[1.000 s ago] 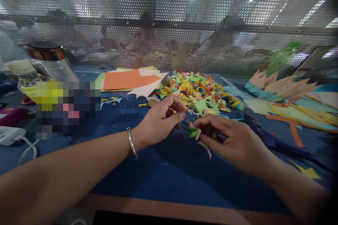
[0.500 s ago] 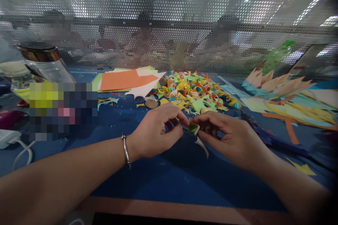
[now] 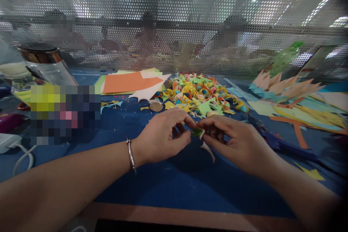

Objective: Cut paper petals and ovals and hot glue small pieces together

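Note:
Between my two hands is a small piece of green and whitish paper (image 3: 198, 132), curled or folded. My right hand (image 3: 231, 139) pinches it between thumb and fingers. From the left side, my left hand (image 3: 170, 134), with a silver bracelet at the wrist, closes thumb and index finger on the paper's near end. A thin pale paper scrap (image 3: 208, 151) lies or hangs just below the right fingertips; I cannot tell which. Right behind the hands rises a heap of colourful paper pieces (image 3: 190, 92), many of them curled, with a light green cut sheet (image 3: 209, 107) at its front.
Coloured paper sheets (image 3: 122, 82) lie at back left, near a round disc (image 3: 156, 107). Bottles (image 3: 50, 67) and a white power strip (image 3: 9, 143) stand left. Pointed folded paper pieces (image 3: 285, 85) and a dark tool with cord (image 3: 296, 152) lie right. A perforated metal screen (image 3: 174, 7) closes the back.
My left hand has shifted slightly to the right, its fingertips now closer to the green paper. My right hand stays almost in place, still pinching it.

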{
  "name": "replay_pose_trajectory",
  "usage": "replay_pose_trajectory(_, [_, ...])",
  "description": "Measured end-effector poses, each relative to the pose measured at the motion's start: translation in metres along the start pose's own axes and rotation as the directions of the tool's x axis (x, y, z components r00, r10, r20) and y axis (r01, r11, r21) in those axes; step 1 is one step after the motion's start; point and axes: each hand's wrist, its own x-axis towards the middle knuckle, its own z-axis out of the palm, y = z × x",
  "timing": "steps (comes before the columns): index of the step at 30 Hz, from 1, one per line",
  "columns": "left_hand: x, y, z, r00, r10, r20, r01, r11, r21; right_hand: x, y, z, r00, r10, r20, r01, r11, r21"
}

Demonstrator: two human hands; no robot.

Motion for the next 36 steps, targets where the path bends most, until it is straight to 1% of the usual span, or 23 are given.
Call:
replay_pose_trajectory(5, [0.0,-0.001,0.001,0.993,-0.098,0.067,0.102,0.992,-0.07,0.001,-0.002,0.0,1.0,0.011,0.019,-0.011,1.0,-0.002])
replay_pose_trajectory(10, [0.001,-0.003,0.0,0.991,-0.108,0.078,0.116,0.988,-0.103,0.001,-0.002,0.001,0.999,0.022,0.023,-0.022,1.0,-0.006])
replay_pose_trajectory(14, [0.002,-0.004,0.0,0.989,-0.122,0.09,0.129,0.988,-0.084,0.001,-0.001,0.001,0.999,0.032,0.033,-0.032,0.999,-0.012])
replay_pose_trajectory(19, [0.003,-0.005,0.0,0.99,-0.103,0.1,0.111,0.991,-0.077,0.0,-0.001,0.001,0.999,0.02,0.042,-0.02,1.0,-0.019])
replay_pose_trajectory(26, [0.004,-0.006,-0.003,0.99,-0.069,0.123,0.077,0.995,-0.059,0.0,-0.002,0.001,0.998,0.037,0.058,-0.036,0.999,-0.019])
replay_pose_trajectory(30, [0.005,-0.008,-0.004,0.99,-0.053,0.128,0.061,0.997,-0.057,0.001,-0.003,0.001,0.998,0.04,0.047,-0.04,0.999,-0.01])
replay_pose_trajectory(36, [0.006,-0.013,-0.004,0.988,-0.045,0.149,0.069,0.985,-0.156,0.001,-0.004,0.0,0.998,0.031,0.051,-0.031,1.0,-0.005])
